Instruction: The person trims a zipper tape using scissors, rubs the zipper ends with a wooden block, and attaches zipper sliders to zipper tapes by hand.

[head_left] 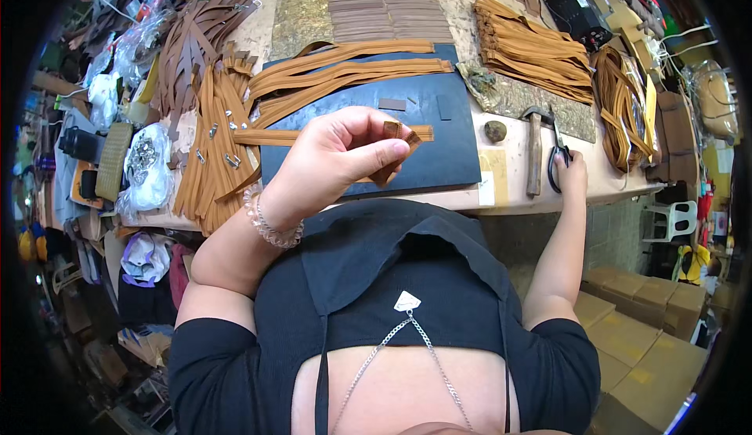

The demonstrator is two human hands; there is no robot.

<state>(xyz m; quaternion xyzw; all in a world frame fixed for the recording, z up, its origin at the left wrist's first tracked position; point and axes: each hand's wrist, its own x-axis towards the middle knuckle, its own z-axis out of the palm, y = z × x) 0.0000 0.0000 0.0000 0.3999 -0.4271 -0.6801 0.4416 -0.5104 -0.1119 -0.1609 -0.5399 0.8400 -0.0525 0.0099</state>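
Note:
My left hand is raised over the dark blue cutting mat. Thumb and fingers pinch a short folded brown zipper-tape end. Behind that hand, an orange-brown zipper strip lies across the mat, partly hidden by it. More long zipper strips stretch over the mat's far part. Off to the right, my right hand has its fingers at the black handles of the scissors, which lie on the table with the blades pointing away from me. Small metal sliders rest among the strips at left.
A hammer and a round stone-like lump lie between mat and scissors. Bundled orange-brown strips fill the far right, with a coiled bundle beside them. Darker brown strips pile up far left. Cardboard boxes stand below right.

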